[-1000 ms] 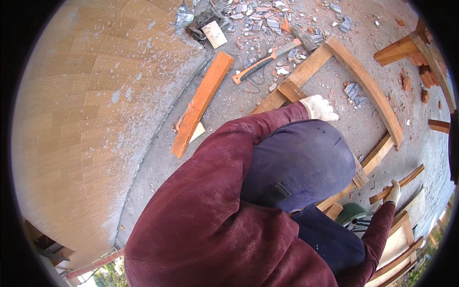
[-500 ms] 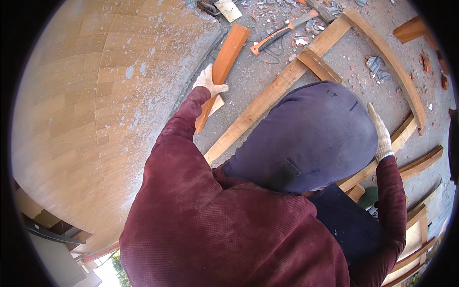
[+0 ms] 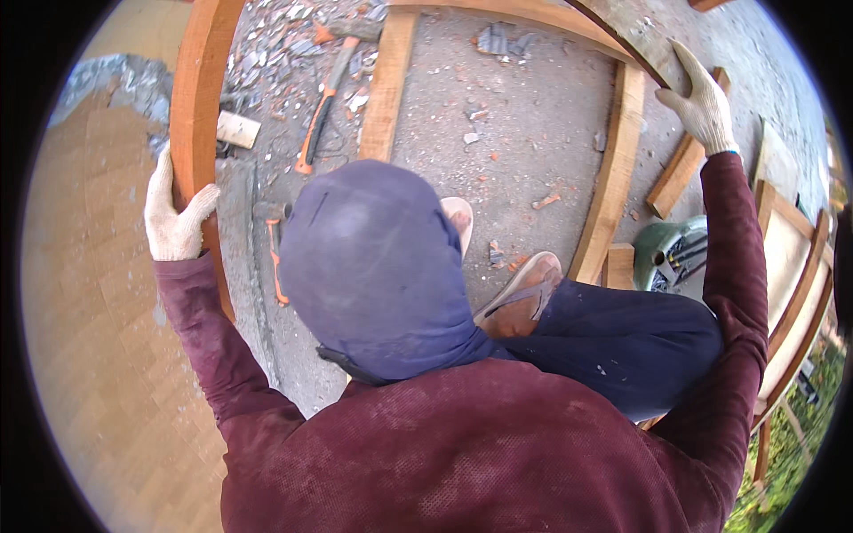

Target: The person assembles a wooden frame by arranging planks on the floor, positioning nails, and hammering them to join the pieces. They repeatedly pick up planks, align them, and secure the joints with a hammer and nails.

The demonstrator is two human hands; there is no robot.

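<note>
One beam (image 3: 196, 84) runs up-view; one board (image 3: 635, 37) slants down-right.

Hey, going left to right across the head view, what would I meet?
Left hand holding a wooden beam, pale block, upper hammer, left floor plank, right floor plank, right hand holding a board, pale framed panel.

A grey floor (image 3: 542, 133) is strewn with broken fragments (image 3: 275, 62), mostly grey and reddish, gathered thickest at the upper left. At left, the floor is bordered by a rough grey edge strip (image 3: 242, 222), beside which a tan, wood-toned surface (image 3: 107, 329) is laid. Green vegetation (image 3: 822, 404) is exposed at lower right. The area is lit by daylight.
</note>
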